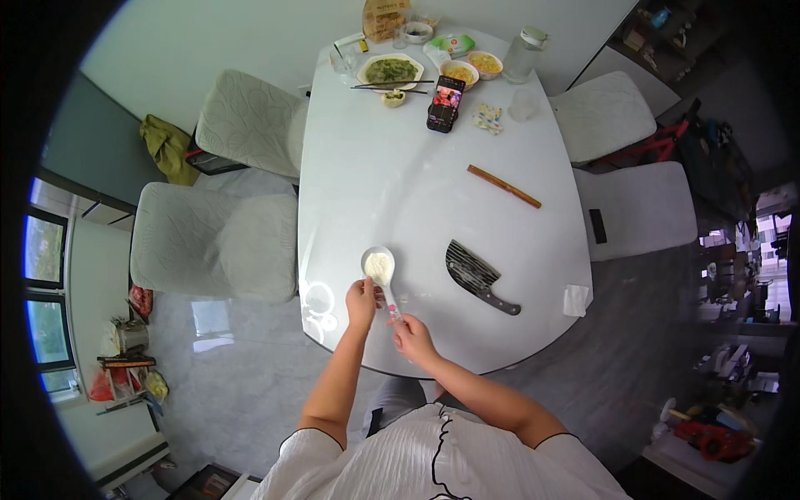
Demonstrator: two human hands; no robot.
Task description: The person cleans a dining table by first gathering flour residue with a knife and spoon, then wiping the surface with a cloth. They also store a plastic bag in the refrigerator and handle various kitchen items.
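Note:
A white ladle-like spoon (389, 295) with a flower-patterned handle is held just above the near part of the white table (400, 206). Pale powder (378, 267) fills much of its round bowl. Around the handle's lower end, my right hand (414, 340) is closed. My left hand (362, 304) grips the bowl's near edge, its thumb at the rim and its other fingers partly hidden beside and under it. To the right lies a cleaver (480, 275) with a dark, streaked blade and black riveted handle. Farther off rests a brown wooden stick (504, 186).
At the far end are a plate of greens (392, 70) with chopsticks (390, 87), two food bowls (459, 74), a propped phone (446, 105) and a glass jug (524, 57). A tissue (575, 300) lies at the right edge. Padded chairs (215, 240) flank both sides.

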